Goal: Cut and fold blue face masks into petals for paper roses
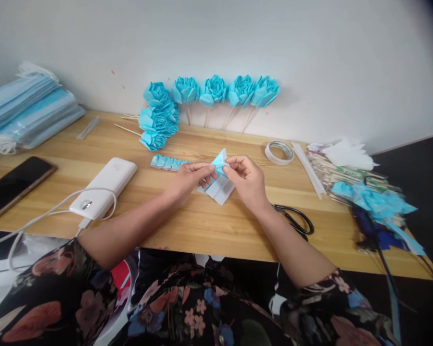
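Between my two hands is a small folded piece of light blue material (220,158), its pointed top sticking up. My left hand (194,177) pinches its left side with thumb and fingers. On the other side my right hand (247,179) pinches its right corner. Below them lie flat pale pieces (222,190) on the table, partly hidden by the hands. A row of folded blue pieces (166,162) lies just behind my left hand. Black-handled scissors (295,220), their blades hidden, rest beside my right forearm.
Blue flowers on sticks (213,91) lean against the wall; more flowers (157,117) lie left of them. A tape roll (279,153) and white strips (308,170) are at right, near blue scraps (373,199). A power bank (104,187), phone (18,185) and stacked face masks (32,108) occupy the left.
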Demonstrator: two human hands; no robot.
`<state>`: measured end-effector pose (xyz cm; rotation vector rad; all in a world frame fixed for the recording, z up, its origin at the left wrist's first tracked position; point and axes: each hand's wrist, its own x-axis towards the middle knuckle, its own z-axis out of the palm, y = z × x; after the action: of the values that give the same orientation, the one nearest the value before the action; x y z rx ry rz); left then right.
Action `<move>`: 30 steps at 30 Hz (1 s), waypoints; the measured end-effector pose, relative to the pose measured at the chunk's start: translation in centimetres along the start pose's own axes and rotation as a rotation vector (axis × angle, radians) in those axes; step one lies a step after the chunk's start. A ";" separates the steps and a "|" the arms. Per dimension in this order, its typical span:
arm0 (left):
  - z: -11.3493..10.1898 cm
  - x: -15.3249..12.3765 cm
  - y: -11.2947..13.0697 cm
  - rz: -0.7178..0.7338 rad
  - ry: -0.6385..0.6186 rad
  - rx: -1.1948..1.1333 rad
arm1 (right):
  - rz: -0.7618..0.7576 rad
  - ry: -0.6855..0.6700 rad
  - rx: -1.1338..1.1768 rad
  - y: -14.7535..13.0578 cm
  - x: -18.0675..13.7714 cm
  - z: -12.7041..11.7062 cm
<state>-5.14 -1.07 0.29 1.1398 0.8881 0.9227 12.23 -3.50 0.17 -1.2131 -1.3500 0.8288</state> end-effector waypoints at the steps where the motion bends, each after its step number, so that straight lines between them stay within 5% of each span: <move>1: 0.0 0.0 0.0 0.001 0.000 0.001 | 0.031 -0.005 0.040 0.1 0.1 0.0; 9: 0.1 -0.3 0.1 0.069 0.020 0.077 | 0.177 -0.124 0.194 -0.3 0.3 -0.4; 30: -0.2 -0.1 0.5 0.087 -0.044 0.210 | 0.043 -0.148 -0.016 0.1 0.2 -0.7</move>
<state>-5.47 -1.00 0.72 1.3830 0.9213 0.8865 12.94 -3.42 0.19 -1.2160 -1.4558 0.9556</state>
